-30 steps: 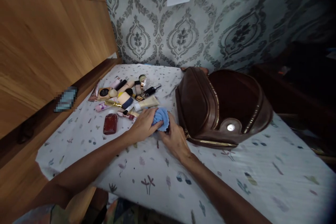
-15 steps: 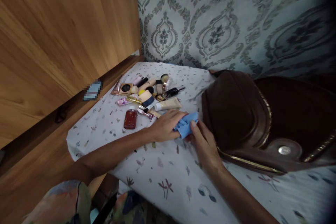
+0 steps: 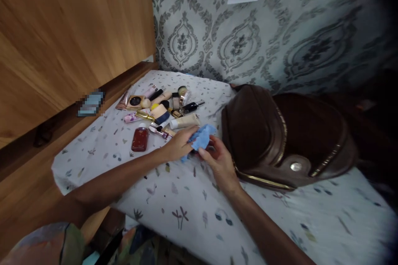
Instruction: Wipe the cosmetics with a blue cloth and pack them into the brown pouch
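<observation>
A crumpled light-blue cloth [image 3: 202, 137] is bunched between my two hands over the sheet. My left hand [image 3: 178, 145] is closed on its left side, fingers partly covered by the folds. From the right, my right hand [image 3: 219, 159] pinches at the cloth's lower edge with thumb and curled fingers. Whether anything lies inside the cloth is hidden. Just beyond my left hand are a cream tube [image 3: 184, 121], a pink-capped slim tube [image 3: 159, 131] and a dark red bottle [image 3: 139, 139] lying flat.
Several cosmetics, among them a compact [image 3: 135, 101] and a black bottle [image 3: 190, 107], lie heaped on the patterned sheet [image 3: 174, 215]. A brown leather bag [image 3: 248, 128] stands close to my right hand. A wooden cabinet [image 3: 77, 29] rises at left, against a papered wall [image 3: 239, 45].
The view has swung right, so everything sits further left. The cloth has been turned and refolded in my hands, and my right fingers have shifted to its lower edge.
</observation>
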`<state>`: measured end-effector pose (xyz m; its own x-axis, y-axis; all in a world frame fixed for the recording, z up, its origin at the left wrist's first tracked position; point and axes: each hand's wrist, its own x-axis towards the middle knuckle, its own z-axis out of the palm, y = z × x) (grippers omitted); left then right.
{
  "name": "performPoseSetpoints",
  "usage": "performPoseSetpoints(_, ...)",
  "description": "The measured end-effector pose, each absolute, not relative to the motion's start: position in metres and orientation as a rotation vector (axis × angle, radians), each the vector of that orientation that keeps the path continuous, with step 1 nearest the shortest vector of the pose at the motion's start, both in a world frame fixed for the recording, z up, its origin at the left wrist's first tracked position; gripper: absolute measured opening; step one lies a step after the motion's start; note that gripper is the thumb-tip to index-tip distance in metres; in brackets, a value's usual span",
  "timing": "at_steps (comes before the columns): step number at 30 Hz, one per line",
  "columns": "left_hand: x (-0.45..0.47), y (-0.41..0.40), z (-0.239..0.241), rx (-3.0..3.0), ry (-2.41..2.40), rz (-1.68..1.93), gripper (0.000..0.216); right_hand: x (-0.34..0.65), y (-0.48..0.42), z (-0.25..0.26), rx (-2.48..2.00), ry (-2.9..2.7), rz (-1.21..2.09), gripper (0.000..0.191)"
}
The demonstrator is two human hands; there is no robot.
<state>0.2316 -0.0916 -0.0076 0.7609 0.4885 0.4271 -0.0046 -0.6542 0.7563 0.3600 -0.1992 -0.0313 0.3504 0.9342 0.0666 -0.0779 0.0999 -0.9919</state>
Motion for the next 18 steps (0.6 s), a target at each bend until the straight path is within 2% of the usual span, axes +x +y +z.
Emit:
performPoseSetpoints(7, 0.2315, -0.0898, -0.0058, 1.93, 0.429, 0.739, 0.028, 0.3574, -0.1987, -0.0352, -1.191, -0.894, 0.963, 0.056)
performPoseSetpoints(13, 0.2318, -0.0864, -0.0063, 1.644, 0.589, 0.727, 0.03, 0.3559, -0.2017, -0.0332, -1.141, -0.921, 0.996, 0.057)
performPoseSetpoints(18, 0.2356, -0.0888, -0.0083, 1.387, 0.697, 0.625, 0.04, 0.3551, -0.2035, -0.0276, -1.025, -0.864, 1.064, 0.055)
